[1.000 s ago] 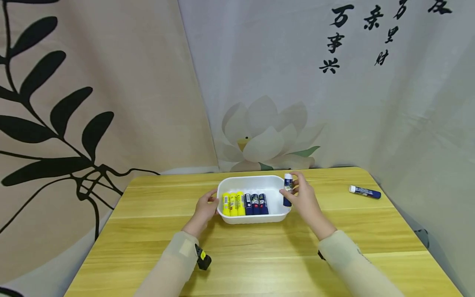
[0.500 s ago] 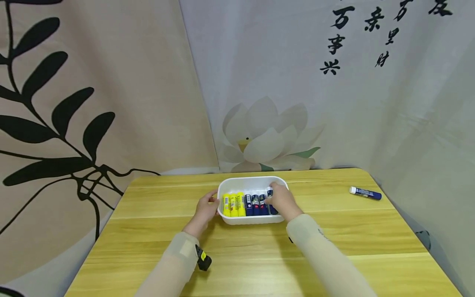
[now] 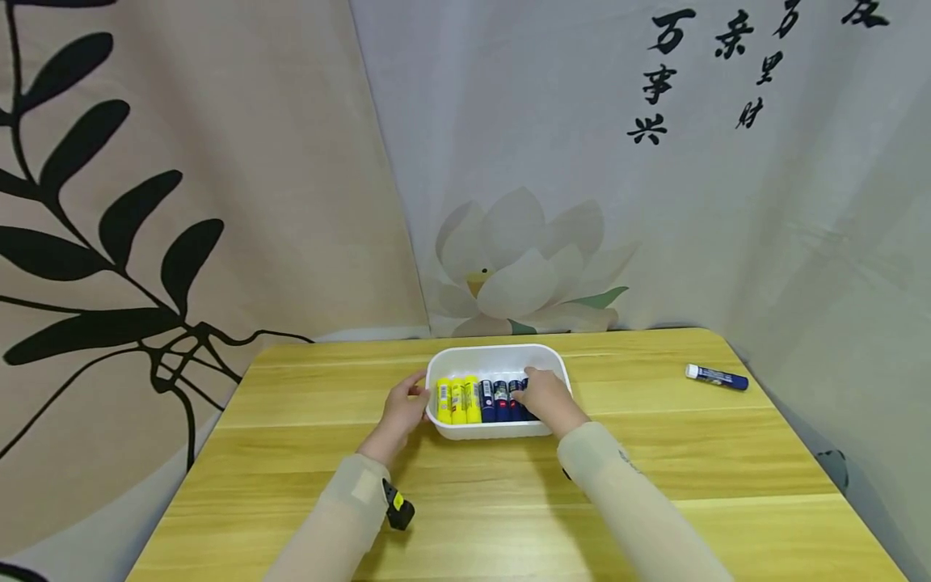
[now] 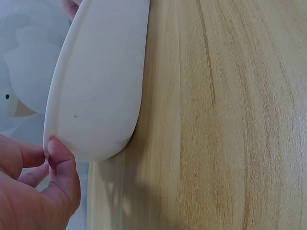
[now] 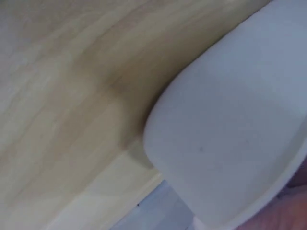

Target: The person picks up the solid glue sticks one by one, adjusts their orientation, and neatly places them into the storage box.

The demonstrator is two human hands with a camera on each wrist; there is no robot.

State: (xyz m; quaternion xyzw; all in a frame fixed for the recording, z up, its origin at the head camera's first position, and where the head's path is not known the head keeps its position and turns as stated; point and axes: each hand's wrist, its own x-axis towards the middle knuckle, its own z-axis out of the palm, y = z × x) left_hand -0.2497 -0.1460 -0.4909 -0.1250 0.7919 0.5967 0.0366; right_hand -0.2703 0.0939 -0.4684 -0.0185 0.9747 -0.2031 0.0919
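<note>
A white plastic tray [image 3: 494, 432] sits on the table with a row of glue sticks in it. Three yellow glue sticks [image 3: 458, 402] lie at its left, and dark blue glue sticks [image 3: 500, 402] lie beside them. My left hand [image 3: 396, 411] pinches the tray's left rim between thumb and finger, plain in the left wrist view. Inside the tray, my right hand [image 3: 550, 402] holds a blue glue stick at the right end of the row, mostly hidden by the fingers. The right wrist view shows mainly the outer wall of the tray [image 5: 225, 124], blurred.
Another blue glue stick [image 3: 716, 377] with a white cap lies on the wooden table [image 3: 465, 501] to the right, near the edge. A printed cloth [image 3: 727, 226] hangs behind the table's back edge.
My right hand has carried the blue glue stick from above the tray's right rim leftward and down into the tray, beside the other blue ones. The left hand stays on the rim.
</note>
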